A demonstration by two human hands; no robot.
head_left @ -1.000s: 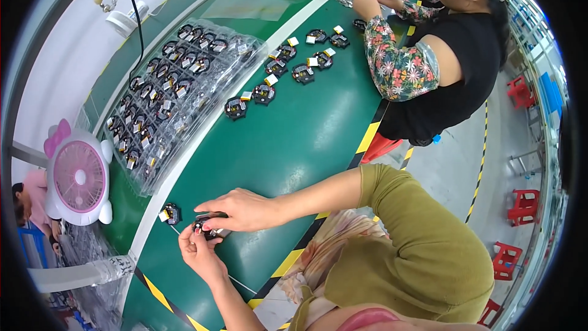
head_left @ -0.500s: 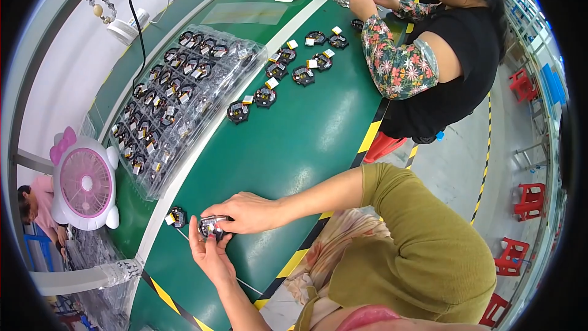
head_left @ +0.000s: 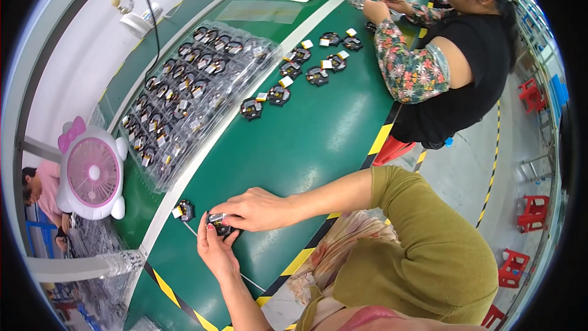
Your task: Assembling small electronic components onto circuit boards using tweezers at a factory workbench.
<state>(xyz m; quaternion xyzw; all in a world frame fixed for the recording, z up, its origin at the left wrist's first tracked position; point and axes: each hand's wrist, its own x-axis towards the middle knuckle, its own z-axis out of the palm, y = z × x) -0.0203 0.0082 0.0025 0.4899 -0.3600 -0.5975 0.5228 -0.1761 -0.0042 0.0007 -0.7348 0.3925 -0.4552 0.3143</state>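
Both hands are closing on one round black electronic module at the near left of the green surface; the left hand is gripping it from the near side and the right hand is pressing over it from the right, its fingers hiding part of it. I'm not managing to tell whether it is resting on the surface.

Just beyond the hands, to the left, a similar module with a white battery is lying alone. Farther off, a loose group of modules is spreading along the surface, and a clear plastic tray is sitting left of them, holding many more. A pink-and-white fan is standing at the left, and a pale metal bar is cutting across the near left corner; dark marks are showing on its wrapping, too small for reading. At the far right a co-worker in floral sleeves is bending over small parts. Red stools are standing along the right.
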